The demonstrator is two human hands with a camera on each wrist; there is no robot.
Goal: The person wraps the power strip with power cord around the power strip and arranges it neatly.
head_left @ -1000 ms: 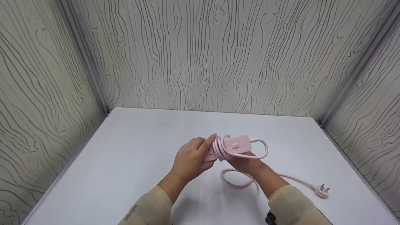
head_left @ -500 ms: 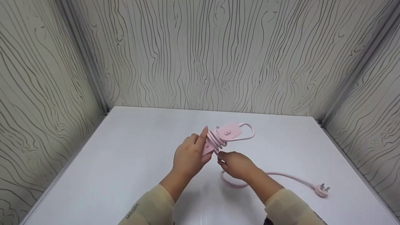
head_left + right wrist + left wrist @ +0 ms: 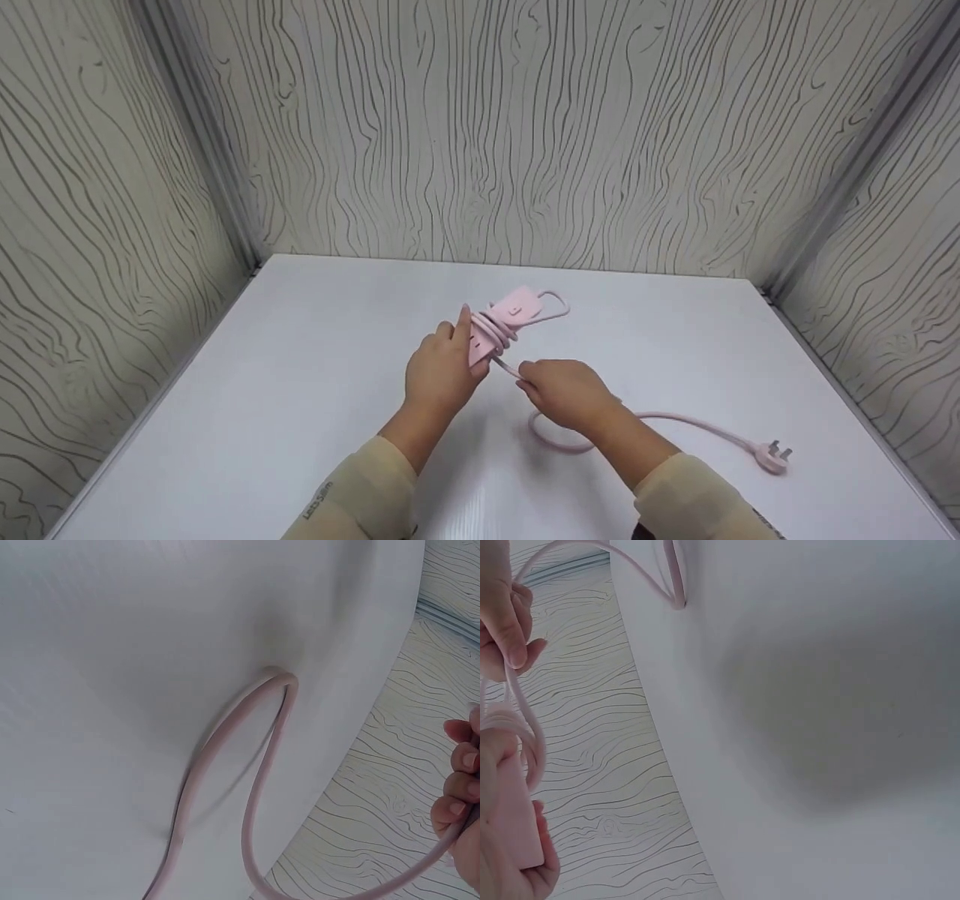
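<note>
A pink power strip (image 3: 517, 306) is held tilted above the table by my left hand (image 3: 439, 371), which grips its lower end. Several turns of its pink cord (image 3: 493, 330) are wrapped round the strip's middle, and a loose loop stands out from its far end. My right hand (image 3: 568, 391) grips the cord a short way right of the strip, with the stretch between them pulled fairly straight. In the left wrist view, the thumb of the right hand (image 3: 506, 630) presses on the cord. The right wrist view shows curled fingers round the cord, with the power strip out of sight.
The rest of the cord curves over the white table (image 3: 300, 390) to a three-pin plug (image 3: 771, 457) lying at the right. Panels with a wood-grain pattern (image 3: 480, 135) stand behind the table and at both sides.
The right hand has come from behind the strip out to its right, drawing the cord with it. The left hand and strip have shifted left, and the strip has tilted more steeply.
</note>
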